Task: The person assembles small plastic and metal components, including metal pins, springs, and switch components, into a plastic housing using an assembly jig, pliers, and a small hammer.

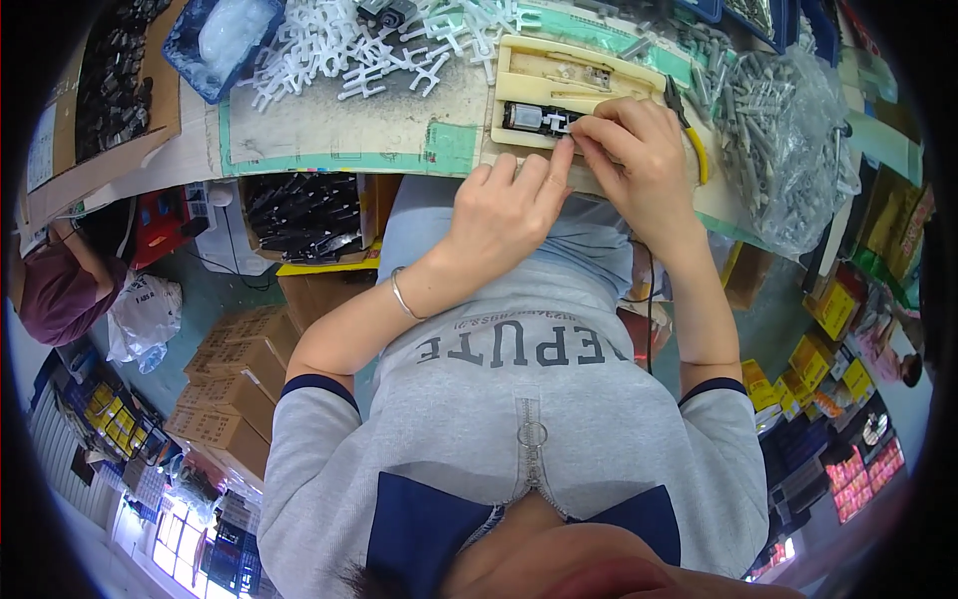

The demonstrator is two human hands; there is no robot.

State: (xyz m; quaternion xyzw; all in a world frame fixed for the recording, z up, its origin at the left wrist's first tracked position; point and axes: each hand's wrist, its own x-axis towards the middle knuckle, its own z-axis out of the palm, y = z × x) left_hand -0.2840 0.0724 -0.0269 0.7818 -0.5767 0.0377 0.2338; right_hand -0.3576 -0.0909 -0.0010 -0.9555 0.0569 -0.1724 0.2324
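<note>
In a cream moulded fixture (509,85) at the table's front edge lies a small black housing (511,118) with a silver cylindrical part, perhaps a motor, and a white piece (557,124) at its right end. My right hand (644,160) is closed in a pinch over that right end; what sits between its fingertips is too small to make out. From the left, my left hand (509,210) reaches the fixture's front edge, its index fingertip close to the right fingertips. Its other fingers are curled, and its thumb is hidden, so any hold there is unclear.
White forked plastic parts (339,50) are heaped at the back. A blue tray (225,45) stands left of them, beside a carton of black parts (115,80). Yellow-handled pliers (694,140) lie right of the fixture, near a clear bag of grey parts (788,140).
</note>
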